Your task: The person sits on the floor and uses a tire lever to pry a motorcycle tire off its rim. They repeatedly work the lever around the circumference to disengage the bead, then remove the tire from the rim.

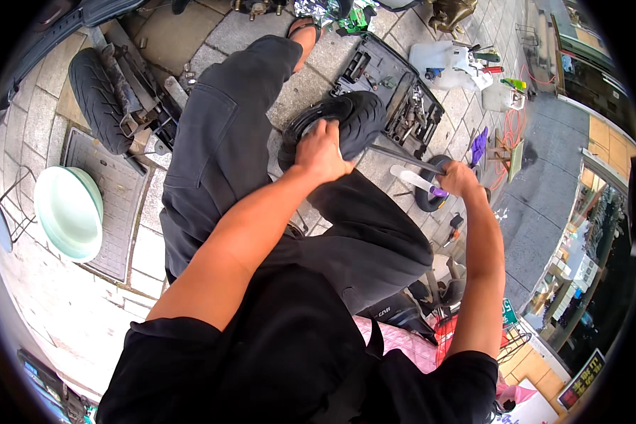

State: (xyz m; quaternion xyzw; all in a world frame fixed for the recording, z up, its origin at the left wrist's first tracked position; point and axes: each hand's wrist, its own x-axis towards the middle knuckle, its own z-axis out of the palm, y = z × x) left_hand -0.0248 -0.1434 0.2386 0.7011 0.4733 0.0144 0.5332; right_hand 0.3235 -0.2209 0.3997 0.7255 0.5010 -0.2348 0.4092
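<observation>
A small black wheel with a treaded tyre [367, 121] stands tilted between my legs. My left hand [321, 152] grips it on the near side, fingers curled over its edge toward the hub. Out to the right, my right hand [461, 179] is closed around the end of a long metal tyre lever [406, 156]. The lever's other end meets the right side of the tyre; its tip is hidden there. Below the right hand, a black ring-shaped object [431, 200] lies on the paving beside a white strip with a purple end.
An open black tool case [381, 67] with metal tools lies just beyond the wheel. A white plastic jug [442, 62] is at its right. On the left are a pale green basin [69, 214] on a grey grate and a vehicle's mounted tyre [99, 101]. A pink quilted pad [399, 344] lies near me.
</observation>
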